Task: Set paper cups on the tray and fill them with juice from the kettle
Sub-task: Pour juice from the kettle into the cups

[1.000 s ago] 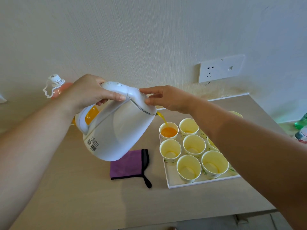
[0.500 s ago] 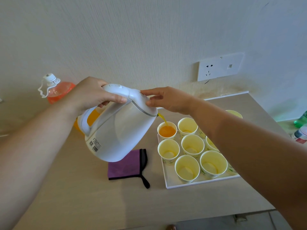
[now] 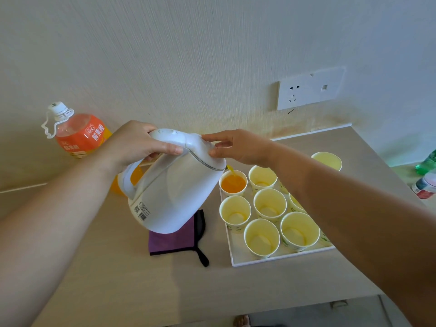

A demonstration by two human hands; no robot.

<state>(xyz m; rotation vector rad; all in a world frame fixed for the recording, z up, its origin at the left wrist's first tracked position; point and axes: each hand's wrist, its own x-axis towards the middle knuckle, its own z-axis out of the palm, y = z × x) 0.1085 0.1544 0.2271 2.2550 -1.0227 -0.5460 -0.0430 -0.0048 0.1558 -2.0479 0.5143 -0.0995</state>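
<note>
My left hand (image 3: 136, 143) grips the handle of the white kettle (image 3: 174, 194), which is tilted to the right over the table. My right hand (image 3: 240, 146) rests its straight fingers on the kettle's lid. A thin stream of orange juice runs from the spout into the far-left paper cup (image 3: 233, 184), which is almost full. Several empty yellow-lined paper cups (image 3: 270, 204) stand with it on the white tray (image 3: 236, 261). My right forearm hides part of the tray's right side.
An orange juice bottle (image 3: 77, 134) stands by the wall at the left. A purple cloth (image 3: 175, 241) lies under the kettle. One more paper cup (image 3: 326, 160) stands behind the tray. A wall socket (image 3: 309, 89) is above. Two bottles (image 3: 424, 182) lie at the right edge.
The juice level in the far-left cup has risen. The kettle has shifted slightly up and toward the cup, and the view has tilted so the juice bottle shows fully.
</note>
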